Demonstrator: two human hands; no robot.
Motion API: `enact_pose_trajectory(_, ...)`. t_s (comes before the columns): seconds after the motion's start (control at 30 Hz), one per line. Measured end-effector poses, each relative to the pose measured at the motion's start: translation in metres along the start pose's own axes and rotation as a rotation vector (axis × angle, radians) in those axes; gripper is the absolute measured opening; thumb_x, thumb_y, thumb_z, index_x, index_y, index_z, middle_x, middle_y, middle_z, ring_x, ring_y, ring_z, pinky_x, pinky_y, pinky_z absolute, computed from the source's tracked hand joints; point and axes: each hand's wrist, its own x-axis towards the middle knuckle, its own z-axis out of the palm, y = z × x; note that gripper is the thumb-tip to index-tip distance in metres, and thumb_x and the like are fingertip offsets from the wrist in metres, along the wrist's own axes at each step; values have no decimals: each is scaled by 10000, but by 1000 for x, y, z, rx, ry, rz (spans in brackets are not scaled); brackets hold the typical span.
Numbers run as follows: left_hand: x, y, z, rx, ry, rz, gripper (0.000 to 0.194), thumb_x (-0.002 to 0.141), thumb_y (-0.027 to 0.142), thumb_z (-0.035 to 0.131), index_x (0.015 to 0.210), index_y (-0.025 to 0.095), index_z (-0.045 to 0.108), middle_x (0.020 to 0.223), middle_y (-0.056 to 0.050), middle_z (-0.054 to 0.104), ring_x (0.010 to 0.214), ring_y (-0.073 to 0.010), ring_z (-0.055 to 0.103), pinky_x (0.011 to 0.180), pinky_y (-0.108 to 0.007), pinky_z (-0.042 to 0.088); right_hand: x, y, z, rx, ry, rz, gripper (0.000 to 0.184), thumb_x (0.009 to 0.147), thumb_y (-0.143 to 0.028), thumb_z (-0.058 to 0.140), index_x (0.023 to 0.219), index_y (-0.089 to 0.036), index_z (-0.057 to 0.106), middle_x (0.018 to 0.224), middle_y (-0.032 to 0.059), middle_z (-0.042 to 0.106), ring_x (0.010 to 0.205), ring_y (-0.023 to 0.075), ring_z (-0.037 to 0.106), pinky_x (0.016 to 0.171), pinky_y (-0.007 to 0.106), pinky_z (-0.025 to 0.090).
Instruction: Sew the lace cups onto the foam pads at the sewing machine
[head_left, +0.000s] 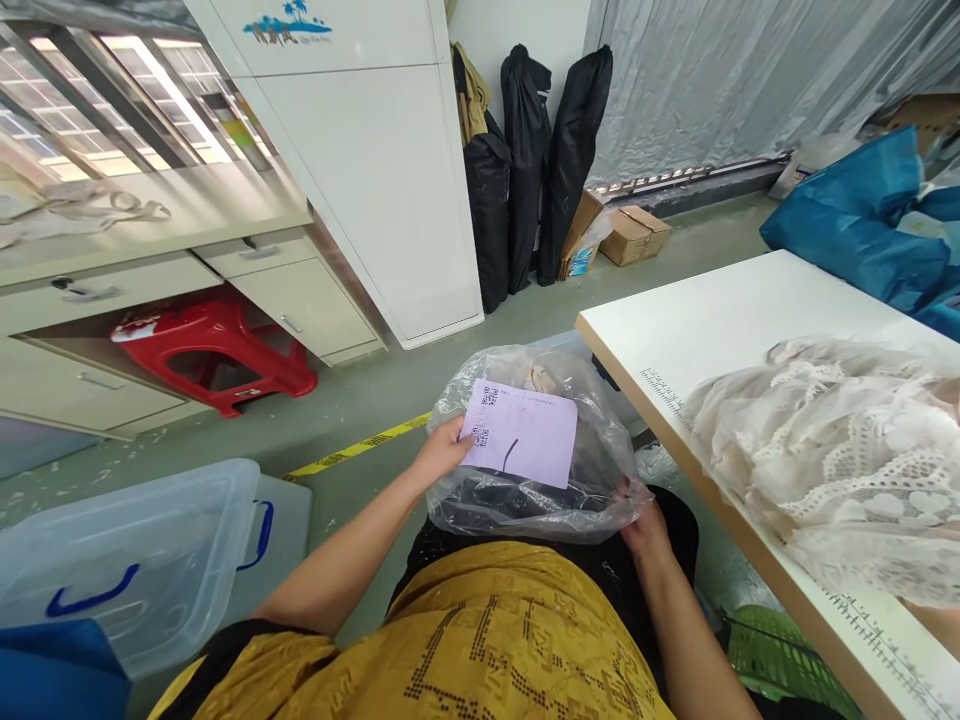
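Note:
A clear plastic bag point(600, 500) rests over my lap, with a small cream-coloured item point(541, 380) showing near its far side. My left hand point(448, 448) pinches the left edge of a pale purple paper sheet point(536, 440), printed with QR codes and marked with a dark pen stroke. The sheet lies over the bag's top. At the bag's right corner, my right hand point(645, 525) is closed on the plastic, its fingertips partly hidden by it.
To the right stands a white table point(712, 310) bearing cream lace fabric point(840, 450). A lidded clear bin point(150, 540) is at the lower left, and a red stool point(217, 345) sits under the counter. Blue bags point(862, 240) lie beyond the table; a green basket point(780, 650) is below it.

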Motion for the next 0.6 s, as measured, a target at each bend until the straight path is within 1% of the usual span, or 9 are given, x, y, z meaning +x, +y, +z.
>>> enact_pose_trajectory(0.1, 2, -6, -2, -70, -25, -27, 297, 668, 283, 687, 939, 162, 689, 940, -56, 735, 856, -248, 662, 778, -332, 512, 1, -2, -2, 56, 23, 75, 230, 946, -348, 532, 868, -138, 581, 650, -62, 513, 467, 36, 432, 434, 165, 392)
enact_pose_trajectory(0.23, 2, -9, -2, -160, -60, -68, 373, 643, 341, 735, 960, 152, 686, 943, -68, 737, 818, -243, 673, 721, -325, 524, 1, -6, -1, 99, 23, 123, 218, 944, -343, 537, 902, -135, 584, 681, -53, 531, 486, 40, 452, 446, 168, 406)
enact_pose_trajectory(0.43, 1, -7, 2, -282, -107, -113, 479, 586, 379, 803, 982, 137, 684, 956, -78, 740, 818, -237, 686, 727, -326, 533, -1, -9, 2, 123, 6, 141, 227, 945, -356, 533, 929, -136, 588, 717, -40, 555, 503, 43, 468, 455, 172, 418)
enact_pose_trajectory(0.6, 1, -6, 4, -336, -125, -144, 538, 554, 392, 840, 999, 130, 689, 987, -89, 740, 866, -250, 692, 774, -344, 541, -4, -12, 6, 158, 33, 143, 227, 947, -348, 530, 882, -136, 580, 642, -66, 502, 460, 36, 425, 425, 163, 378)
